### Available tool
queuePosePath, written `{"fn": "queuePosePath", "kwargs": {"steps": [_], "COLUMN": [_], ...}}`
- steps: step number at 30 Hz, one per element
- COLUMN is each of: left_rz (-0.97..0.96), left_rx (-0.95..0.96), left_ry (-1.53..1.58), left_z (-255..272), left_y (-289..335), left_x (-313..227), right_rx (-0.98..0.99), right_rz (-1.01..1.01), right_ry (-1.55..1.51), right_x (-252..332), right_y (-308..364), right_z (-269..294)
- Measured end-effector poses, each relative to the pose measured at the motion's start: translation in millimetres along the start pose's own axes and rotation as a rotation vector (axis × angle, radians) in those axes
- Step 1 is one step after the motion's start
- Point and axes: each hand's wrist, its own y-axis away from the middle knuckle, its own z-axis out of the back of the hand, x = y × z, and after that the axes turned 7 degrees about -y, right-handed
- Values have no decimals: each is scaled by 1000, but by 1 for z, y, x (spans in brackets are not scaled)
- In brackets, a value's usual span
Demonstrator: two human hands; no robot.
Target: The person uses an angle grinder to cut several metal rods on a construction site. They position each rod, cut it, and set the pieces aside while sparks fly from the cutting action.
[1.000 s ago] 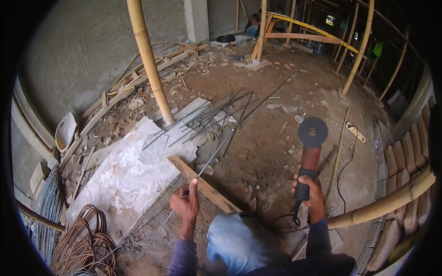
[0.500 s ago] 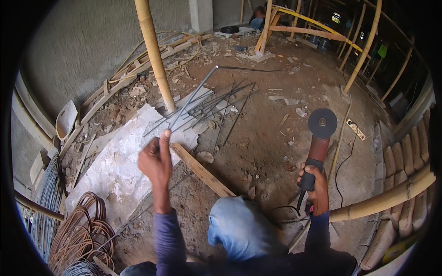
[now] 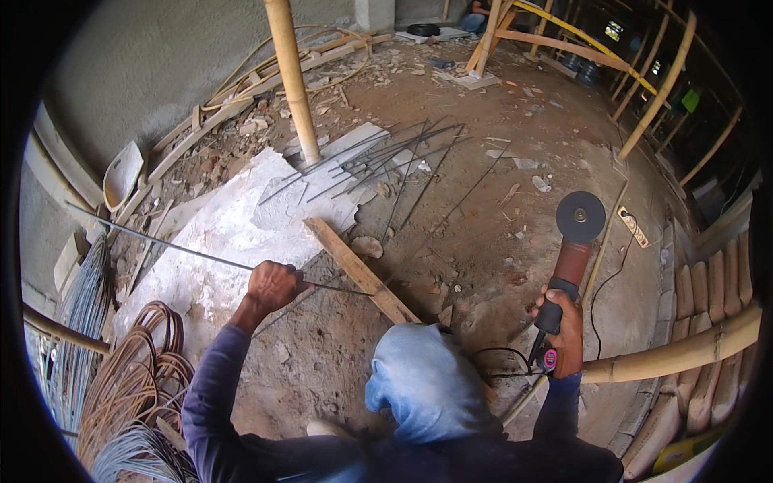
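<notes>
Dirt and rubble make up the floor of this unfinished room, with a grey plastered wall (image 3: 137, 72) curving along the far left. At the lower left lie coils of rusty brown and pale grey wire (image 3: 121, 394). Next to them a broad, pale sheet of broken white plaster (image 3: 217, 241) spreads over the ground, and a thick upright bamboo pole (image 3: 291, 76) rises from its far edge. A loose bundle of thin dark steel rods (image 3: 386, 161) lies scattered on the dirt just beyond the pole. A short light-brown wooden plank (image 3: 358, 270) rests slantwise at the middle of the floor. Far right, a stack of bamboo poles (image 3: 708, 298) lies along the room's edge.

The person's left hand (image 3: 272, 286) is closed in a fist around a long thin steel rod (image 3: 185, 251), gripping it near one end; the rod runs out level to the left over the plaster sheet, held above the ground, while its short end points toward the plank. The right hand (image 3: 564, 326) is wrapped tight on the black handle of a red-bodied angle grinder with a dark round disc (image 3: 573, 241), held above the dirt with the disc pointing away from the person; the disc appears to be clear of the ground, though the angle makes this hard to judge. A black cable (image 3: 600, 298) trails from the grinder across the dirt.
</notes>
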Motion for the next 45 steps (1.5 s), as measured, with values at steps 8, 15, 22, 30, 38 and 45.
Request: {"fn": "queuePosePath", "kwargs": {"steps": [8,15,22,30,38,45], "left_rz": [-166,-522,-593,-250,307,231], "left_rx": [314,317,18,317,206,273], "left_ry": [-179,-491,-743,-460,-11,27], "left_z": [-9,15,-15,-23,-28,-81], "left_y": [-40,-163,-260,-136,19,-60], "left_x": [6,-50,-140,-42,32,-27], "right_rx": [28,-11,-110,-117,-16,69], "right_rz": [-59,-63,-138,-252,-218,-182], "right_ry": [39,-22,-1,56,30,74], "right_x": [-6,-15,-23,-23,-35,-33], "right_y": [8,18,8,-10,-34,-19], "right_z": [-2,14,56,64,11,-2]}}
